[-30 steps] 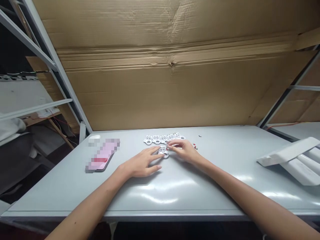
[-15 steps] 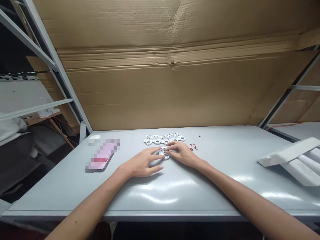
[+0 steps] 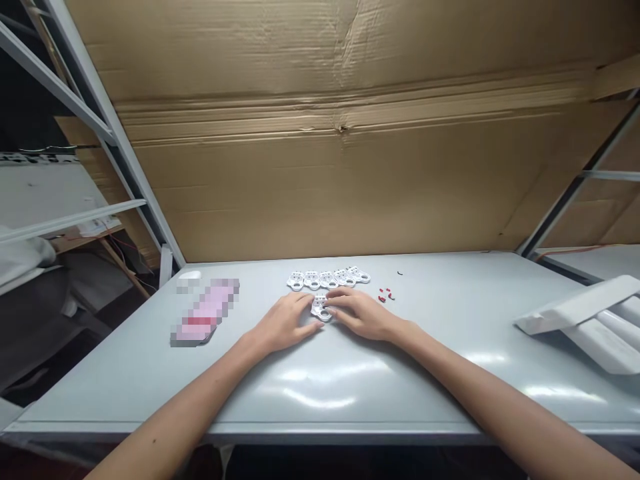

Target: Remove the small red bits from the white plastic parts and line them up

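Note:
A small white plastic piece with a round ring at its lower end [image 3: 320, 310] lies on the grey table between my hands. My left hand [image 3: 286, 325] steadies it from the left, fingertips at its upper left edge and thumb near the ring. From the right, my right hand [image 3: 367, 315] has its fingers and thumb bent closely over the piece. A tiny dark spot shows by those fingertips; what they pinch is too small to make out. Just behind stands a row of several matching white pieces [image 3: 329, 280], set side by side.
Several tiny red and dark bits [image 3: 385, 295] lie right of the row, with a small black bit [image 3: 399, 273] behind. A blurred pink object [image 3: 210, 310] and a white item [image 3: 190, 275] lie left. White packaging [image 3: 595, 323] sits right; cardboard [image 3: 325, 193] walls the back.
The white piece has shifted slightly left and turned a little. My left fingers, spread over it before, have drawn back to its left edge. My right fingers have come lower over it.

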{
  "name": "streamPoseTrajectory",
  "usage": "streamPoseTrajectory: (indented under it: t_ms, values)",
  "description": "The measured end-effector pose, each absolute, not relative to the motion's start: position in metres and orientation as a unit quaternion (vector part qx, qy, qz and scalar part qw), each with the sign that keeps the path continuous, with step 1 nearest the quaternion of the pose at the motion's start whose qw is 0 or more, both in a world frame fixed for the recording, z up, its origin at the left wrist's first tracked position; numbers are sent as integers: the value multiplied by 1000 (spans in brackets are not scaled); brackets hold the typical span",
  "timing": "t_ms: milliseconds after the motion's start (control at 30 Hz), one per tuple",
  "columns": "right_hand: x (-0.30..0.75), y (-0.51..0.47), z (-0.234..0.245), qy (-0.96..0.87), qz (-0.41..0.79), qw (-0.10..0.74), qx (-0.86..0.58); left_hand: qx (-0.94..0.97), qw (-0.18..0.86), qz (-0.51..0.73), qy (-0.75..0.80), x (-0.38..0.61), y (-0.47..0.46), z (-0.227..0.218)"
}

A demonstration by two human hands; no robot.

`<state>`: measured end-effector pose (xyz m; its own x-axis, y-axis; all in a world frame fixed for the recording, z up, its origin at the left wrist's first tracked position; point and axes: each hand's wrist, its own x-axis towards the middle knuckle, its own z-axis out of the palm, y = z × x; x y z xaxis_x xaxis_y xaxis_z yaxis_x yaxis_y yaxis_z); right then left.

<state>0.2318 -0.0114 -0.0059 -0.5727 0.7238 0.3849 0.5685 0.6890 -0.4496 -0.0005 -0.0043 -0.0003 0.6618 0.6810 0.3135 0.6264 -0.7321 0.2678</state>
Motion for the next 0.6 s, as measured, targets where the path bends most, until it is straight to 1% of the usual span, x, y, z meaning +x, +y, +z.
streamPoseTrajectory:
  t_ms: [200, 400, 600]
  values:
    - [227, -19, 1, -891, 177, 229, -350, 906, 57, 210, 363, 2, -4, -1]
    - [230, -21, 4, -884, 197, 230, -356, 902, 40, 196, 381, -2, -2, 4]
    - [232, -16, 2, -887, 150, 220, -378, 877, 6, 125, 463, -17, 0, 22]
